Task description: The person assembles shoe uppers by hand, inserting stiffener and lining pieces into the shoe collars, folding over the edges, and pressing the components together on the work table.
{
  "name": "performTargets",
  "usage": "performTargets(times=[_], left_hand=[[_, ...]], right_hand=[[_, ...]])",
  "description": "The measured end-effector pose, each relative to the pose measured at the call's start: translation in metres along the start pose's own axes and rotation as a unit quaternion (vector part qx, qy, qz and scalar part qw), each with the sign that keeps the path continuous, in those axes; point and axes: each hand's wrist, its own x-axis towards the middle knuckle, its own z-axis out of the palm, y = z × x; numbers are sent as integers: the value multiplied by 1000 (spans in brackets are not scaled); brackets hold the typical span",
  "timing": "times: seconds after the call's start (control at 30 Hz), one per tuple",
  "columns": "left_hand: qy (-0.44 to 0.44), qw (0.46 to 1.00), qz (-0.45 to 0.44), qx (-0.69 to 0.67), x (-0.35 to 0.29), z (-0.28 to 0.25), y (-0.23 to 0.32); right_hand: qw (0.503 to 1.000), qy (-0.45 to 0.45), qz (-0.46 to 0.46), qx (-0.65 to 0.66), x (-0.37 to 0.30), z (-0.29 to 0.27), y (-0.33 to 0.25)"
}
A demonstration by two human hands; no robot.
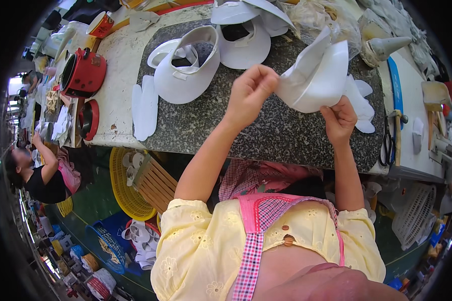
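A white shoe upper (pixel 319 75), bent into a curve, is held up over the dark speckled stone slab (pixel 206 133). My left hand (pixel 252 93) pinches its left edge between thumb and fingers. At its lower right edge, my right hand (pixel 339 120) grips it the same way. Farther left on the slab lie more white uppers (pixel 195 78), with others stacked (pixel 246 47) at the far side. Flat white pieces (pixel 145 110) rest at the slab's left edge. Partly behind my right hand are more rounded white pieces (pixel 362 103).
A red pot (pixel 89 75) and a red ring-shaped part (pixel 89 120) stand left. On the right are scissors (pixel 386 145), a wooden-handled tool (pixel 398 138), a blue strip (pixel 394 90) and a cone-tipped container (pixel 390 46). A yellow basket (pixel 119 190) sits below; another person (pixel 45 178) works far left.
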Motion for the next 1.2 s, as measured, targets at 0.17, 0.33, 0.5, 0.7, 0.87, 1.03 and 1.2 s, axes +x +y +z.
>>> performTargets(times=[0.17,0.33,0.5,0.7,0.87,1.03,1.2], left_hand=[[-95,968,-191,130,-12,-5,-8],[-56,986,-153,22,-21,16,-17],[20,993,-113,-13,-20,15,-14],[116,991,-61,33,-18,27,-21],[43,958,93,269,-15,20,-22],[49,959,91,263,-12,32,-14],[48,972,70,220,-2,41,-12]], right_hand=[[994,-23,109,-20,-14,0,7],[949,-43,308,49,-4,2,15],[964,29,243,103,-14,20,10],[960,48,182,209,-13,23,10],[918,24,300,260,0,13,4],[920,-21,329,212,6,1,-3],[914,-43,336,221,8,-12,-2]])
